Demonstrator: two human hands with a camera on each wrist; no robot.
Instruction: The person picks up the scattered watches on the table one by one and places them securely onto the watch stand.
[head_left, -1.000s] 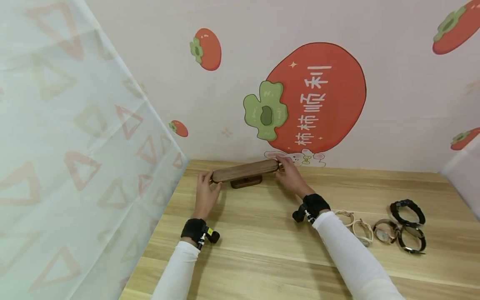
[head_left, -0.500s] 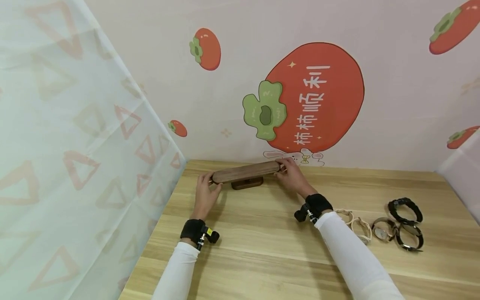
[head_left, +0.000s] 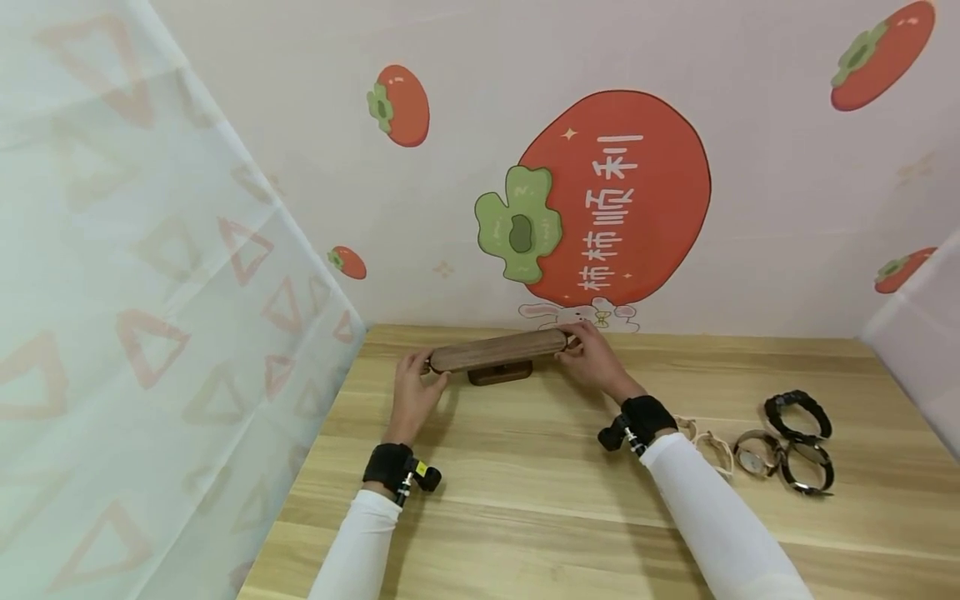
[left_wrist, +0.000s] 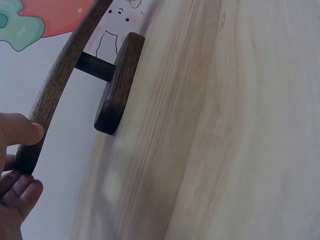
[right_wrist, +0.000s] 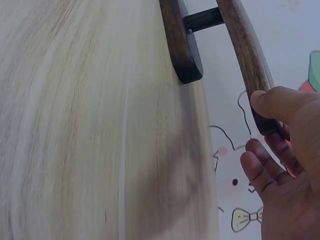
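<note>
A dark brown wooden T-shaped display stand (head_left: 498,350) is near the back edge of the table, its long rounded bar above a small oblong base (head_left: 500,373). At the bar's left end my left hand (head_left: 414,400) pinches it. The thumb (left_wrist: 22,131) lies over one face, and the fingers are at the tip. My right hand (head_left: 596,362) pinches the opposite end, its thumb (right_wrist: 280,102) on top and fingertips below. A short post (left_wrist: 95,66) joins bar and base. The base looks to be on the tabletop; whether it bears full weight I cannot tell.
Several wristwatches lie on the right of the wooden table (head_left: 510,500): a chunky black one (head_left: 822,417), a dark-strapped one (head_left: 806,450), a brown one (head_left: 752,462) and pale ones (head_left: 716,454) partly behind my right forearm. A printed wall (head_left: 450,183) stands behind.
Both hands have shifted the display stand a little to the right along the table, keeping hold of its ends. The head view has turned slightly. The watches stay put.
</note>
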